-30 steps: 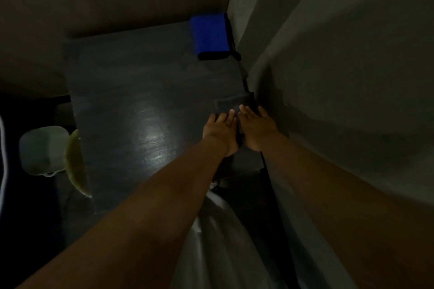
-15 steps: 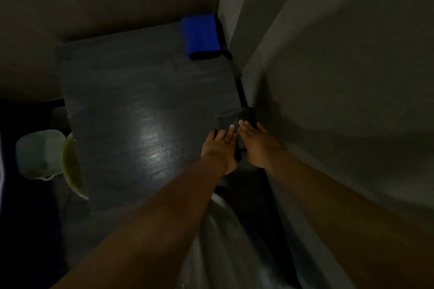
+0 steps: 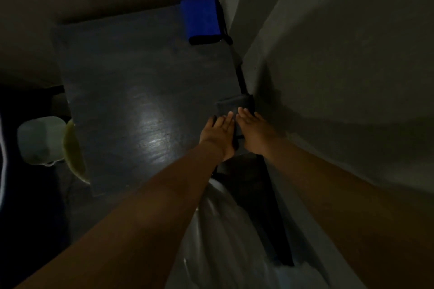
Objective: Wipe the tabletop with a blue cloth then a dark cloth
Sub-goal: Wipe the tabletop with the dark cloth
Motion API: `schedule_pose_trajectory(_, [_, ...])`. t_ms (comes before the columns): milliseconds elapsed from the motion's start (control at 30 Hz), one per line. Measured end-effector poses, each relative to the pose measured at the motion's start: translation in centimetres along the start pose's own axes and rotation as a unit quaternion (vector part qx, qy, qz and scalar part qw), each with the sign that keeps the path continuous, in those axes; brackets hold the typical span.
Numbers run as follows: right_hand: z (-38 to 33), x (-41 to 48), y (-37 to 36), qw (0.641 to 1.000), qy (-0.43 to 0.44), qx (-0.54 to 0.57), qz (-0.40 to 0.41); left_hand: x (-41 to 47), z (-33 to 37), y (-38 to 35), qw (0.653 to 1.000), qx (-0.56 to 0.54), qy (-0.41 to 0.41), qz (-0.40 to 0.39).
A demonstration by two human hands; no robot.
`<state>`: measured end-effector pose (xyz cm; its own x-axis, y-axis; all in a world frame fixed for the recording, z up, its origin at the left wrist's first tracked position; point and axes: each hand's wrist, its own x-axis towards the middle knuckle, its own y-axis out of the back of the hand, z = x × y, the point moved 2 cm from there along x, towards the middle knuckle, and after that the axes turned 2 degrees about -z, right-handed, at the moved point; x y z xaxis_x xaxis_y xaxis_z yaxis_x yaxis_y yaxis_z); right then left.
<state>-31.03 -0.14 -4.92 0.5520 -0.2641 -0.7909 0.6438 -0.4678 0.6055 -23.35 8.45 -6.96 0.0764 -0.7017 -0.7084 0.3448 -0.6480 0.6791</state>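
A dark tabletop (image 3: 131, 91) fills the middle of the dim view. A folded blue cloth (image 3: 202, 19) lies at its far right corner by the wall. A folded dark cloth (image 3: 232, 104) lies at the table's right edge. My left hand (image 3: 218, 135) and my right hand (image 3: 253, 131) rest side by side, palms down with fingers flat, on the near part of the dark cloth. Most of that cloth's near half is hidden under the hands.
A grey wall (image 3: 340, 77) runs close along the table's right side. A pale container (image 3: 40, 141) and a yellowish rim (image 3: 74, 155) sit beyond the table's left edge. White fabric (image 3: 225, 241) lies below my arms.
Both hands stay pressed on the dark cloth at the right edge and have shifted only slightly with it. The blue cloth has not moved.
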Motion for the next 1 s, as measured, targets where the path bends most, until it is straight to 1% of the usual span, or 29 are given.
schedule_pose_trajectory(233, [-0.8, 0.2, -0.4, 1.000, -0.005, -0.006, -0.007, -0.5, -0.5, -0.4, 1.000, -0.003, 0.005, 0.012])
schedule_pose_trajectory(600, [-4.4, 0.7, -1.5, 0.999, -0.017, 0.027, 0.020, -2.7, -2.9, -1.4, 1.000, -0.002, 0.013, 0.015])
schedule_pose_trajectory(833, [-8.3, 0.8, -1.8, 0.999, -0.008, 0.052, 0.012, -5.1, -5.4, -3.1, 0.999, 0.002, 0.028, 0.021])
schedule_pose_trajectory(1000, [-11.1, 1.1, -2.0, 0.999, -0.005, 0.050, 0.015, -6.8, -7.2, -4.0, 0.999, -0.016, 0.043, 0.026])
